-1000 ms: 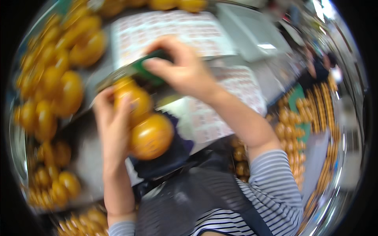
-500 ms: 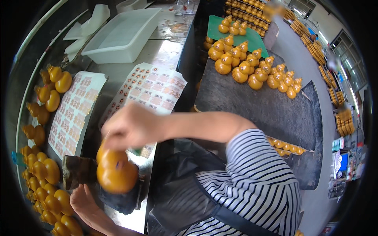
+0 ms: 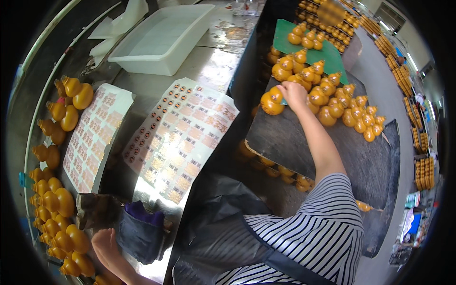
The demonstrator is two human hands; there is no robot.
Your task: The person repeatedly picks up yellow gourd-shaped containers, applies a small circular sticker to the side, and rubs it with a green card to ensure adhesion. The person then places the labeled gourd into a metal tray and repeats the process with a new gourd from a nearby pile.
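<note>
My right hand (image 3: pixel 294 95) reaches out to the right, its fingers closed at the top of a glossy orange-brown gourd (image 3: pixel 272 104). That gourd is at the left end of several like it on a dark board. My left hand (image 3: pixel 106 246) rests low on the left, fingers curled in, with nothing visible in it. Beside it are a dark cloth-covered pad (image 3: pixel 141 233) and a dark block (image 3: pixel 96 211). A sheet of round and rectangular stickers (image 3: pixel 178 137) lies on the metal table, partly peeled.
A second sticker sheet (image 3: pixel 97 133) lies farther left. Several gourds (image 3: pixel 58 202) line the left edge. A white plastic tub (image 3: pixel 159 40) stands at the back. The dark board (image 3: pixel 285 137) holds gourds, with a green sheet (image 3: pixel 285 40) behind. More gourds fill a layer below it.
My right hand has carried the gourd from above the cloth pad over to the dark board on the right. The pad and sticker sheet are now uncovered. My left hand stays beside the pad.
</note>
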